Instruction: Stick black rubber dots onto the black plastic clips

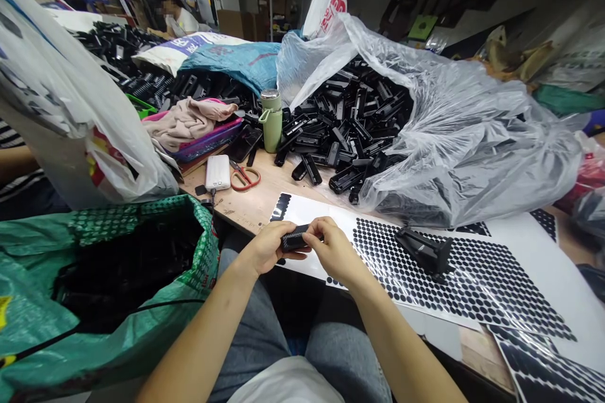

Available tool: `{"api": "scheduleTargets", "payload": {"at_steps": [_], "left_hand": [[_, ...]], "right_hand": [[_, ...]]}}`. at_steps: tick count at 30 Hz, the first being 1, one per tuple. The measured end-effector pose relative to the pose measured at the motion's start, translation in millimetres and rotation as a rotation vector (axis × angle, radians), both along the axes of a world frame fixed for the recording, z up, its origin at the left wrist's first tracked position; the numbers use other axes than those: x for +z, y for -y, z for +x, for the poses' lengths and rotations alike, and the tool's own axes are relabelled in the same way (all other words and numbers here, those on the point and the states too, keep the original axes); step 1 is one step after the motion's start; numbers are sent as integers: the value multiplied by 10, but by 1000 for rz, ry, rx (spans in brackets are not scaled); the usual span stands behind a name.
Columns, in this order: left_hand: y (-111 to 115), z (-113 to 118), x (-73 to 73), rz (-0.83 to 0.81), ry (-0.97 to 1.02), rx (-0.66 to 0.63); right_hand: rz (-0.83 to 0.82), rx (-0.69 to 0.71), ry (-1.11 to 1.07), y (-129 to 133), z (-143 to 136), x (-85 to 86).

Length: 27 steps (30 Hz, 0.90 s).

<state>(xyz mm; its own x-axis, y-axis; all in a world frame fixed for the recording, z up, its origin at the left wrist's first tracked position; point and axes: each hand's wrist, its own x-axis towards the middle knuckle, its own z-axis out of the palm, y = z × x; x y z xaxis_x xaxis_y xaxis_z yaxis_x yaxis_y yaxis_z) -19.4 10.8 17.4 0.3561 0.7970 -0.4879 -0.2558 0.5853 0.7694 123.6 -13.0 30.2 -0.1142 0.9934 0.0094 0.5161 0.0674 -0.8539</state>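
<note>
Just over the table's near edge, my left hand [271, 245] is closed around a small black plastic part [294, 238] with a ribbed-looking surface. My right hand [331, 245] pinches at the right end of the same part, its fingertips pressed together there; whether anything tiny sits between them is hidden. Beneath and to the right lie white sheets covered in rows of black round stickers [501, 283]. A black bracket-like plastic piece [423, 252] rests on those sheets, right of my right hand.
A clear plastic bag [472, 138] spills a heap of black plastic parts [350, 119] across the back. Scissors [246, 177], a white power bank [218, 172] and a green bottle [271, 123] stand left of it. A green sack [142, 352] holding black parts sits at left. Another person [182, 19] is behind.
</note>
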Motion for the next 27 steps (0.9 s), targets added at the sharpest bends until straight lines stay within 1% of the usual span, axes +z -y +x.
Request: {"api": "scheduleTargets", "payload": {"at_steps": [8,12,15,17,19,20,22,23,24,27], "left_hand": [[13,16,-10,-10,-7,2],[32,28,-18,-11,-3,15],[38,41,-31,-12,4,30],[30,40,-50,-5,-1,49],[11,24,-83,-7,-28,60],[-1,11,-103,-13,-55,62],[-27,-13,-145,-25,-118,58],[-38,-21,-163,-25,-145,54],[-47,-24,-178,-22,-164,50],[-55,2,-196,-20,-180,29]], "right_hand": [[2,-24,14,25,-6,-24],[35,-28,27,49,-30,-33],[90,-38,47,73,-84,-79],[174,-76,56,65,-76,-160],[237,-193,86,18,25,-294],[231,-266,132,-18,116,-379],[127,-397,282,-94,354,-565],[48,-393,379,-126,480,-658],[10,-391,417,-149,595,-742],[-37,-364,460,-160,809,-917]]}}
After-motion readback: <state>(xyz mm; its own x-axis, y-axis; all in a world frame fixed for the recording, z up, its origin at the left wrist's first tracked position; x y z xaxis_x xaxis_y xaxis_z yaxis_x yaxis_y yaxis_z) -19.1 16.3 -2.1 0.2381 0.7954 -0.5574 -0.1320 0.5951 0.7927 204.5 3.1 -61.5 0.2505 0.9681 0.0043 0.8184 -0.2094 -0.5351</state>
